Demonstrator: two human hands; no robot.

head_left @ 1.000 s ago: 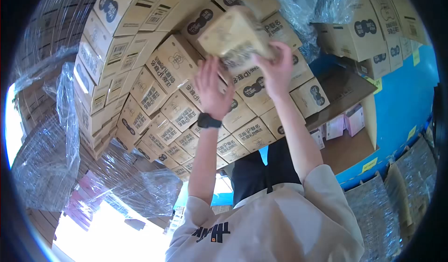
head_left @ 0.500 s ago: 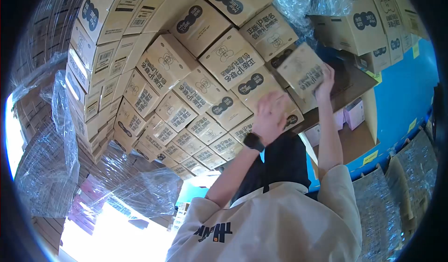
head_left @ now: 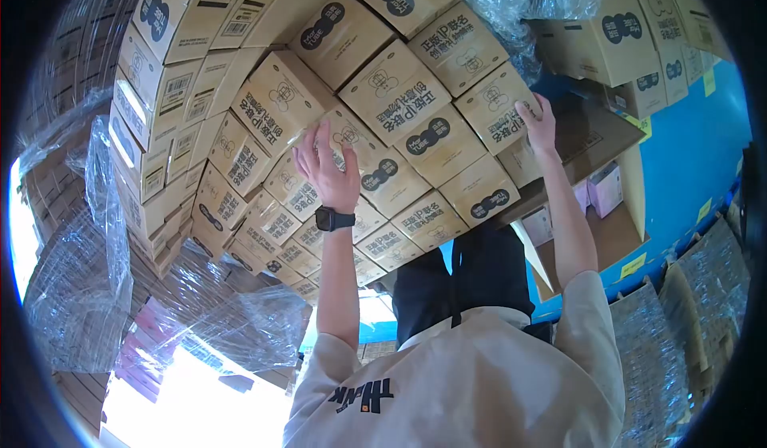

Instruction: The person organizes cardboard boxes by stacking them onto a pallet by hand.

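Observation:
Brown cardboard boxes with black print form a stepped stack across the middle. My left hand [head_left: 327,168], with a dark watch on the wrist, has its fingers spread at the lower edge of a raised box [head_left: 280,101]. At the right end of the stack, a box [head_left: 495,106] sits level with its neighbours. My right hand [head_left: 538,124] is at that box's right edge, thumb and fingers apart. Between the hands lie a box with a round black logo [head_left: 431,144] and another printed box [head_left: 393,90].
An open carton [head_left: 631,200] with small pink boxes [head_left: 606,189] inside stands at the right. Clear plastic wrap [head_left: 511,17] hangs at the top. More boxes [head_left: 595,45] are at the upper right, beside a blue surface [head_left: 687,152].
The box that was tilted in my right hand now lies flat in the stack. My left hand has moved left and up to the raised box. My right hand's fingers have opened.

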